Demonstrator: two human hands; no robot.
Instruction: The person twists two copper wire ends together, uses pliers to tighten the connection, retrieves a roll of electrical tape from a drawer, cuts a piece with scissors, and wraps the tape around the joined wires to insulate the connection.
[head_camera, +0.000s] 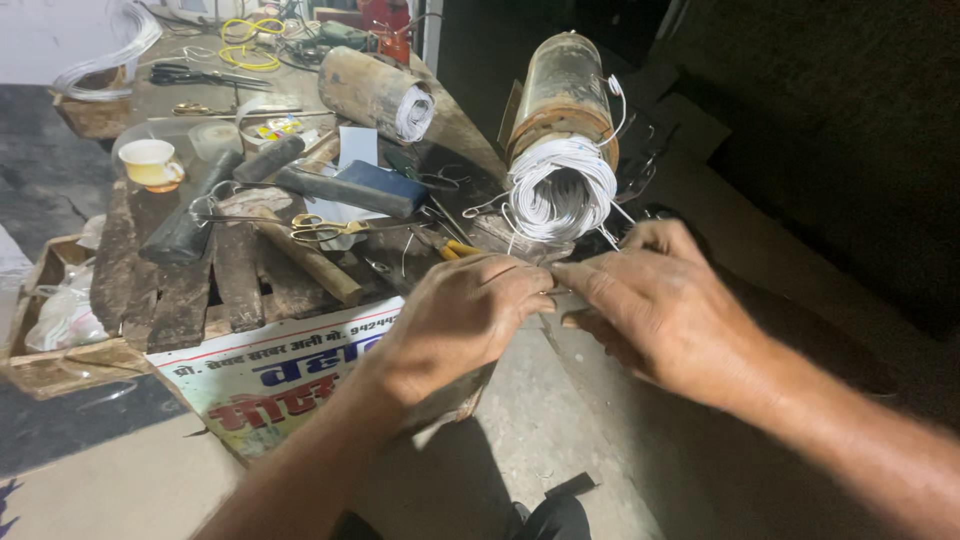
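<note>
While your left hand (455, 320) and right hand (655, 300) meet fingertip to fingertip just near of the motor stator (560, 130), both are pinched shut on a thin wire end (551, 291) between them; it's too fine to tell exactly how it's gripped. The stator lies on its side at the right end of the wooden bench (180, 300), white winding leads (560, 190) fanned out toward you, some loose strands curling right. Risk as I read it: pull too hard and the lead could kink or snap at the coil, or drag neighbouring strands out of the bundle. Stray ends near your knuckles could snag too. Left wrist is bent down, knuckles up, forearm coming from near-left; right hand lies flatter, fingers pointing left. Yellow-handled scissors (325, 228) and a cup (152, 162) sit well left, clear of your hands.
</note>
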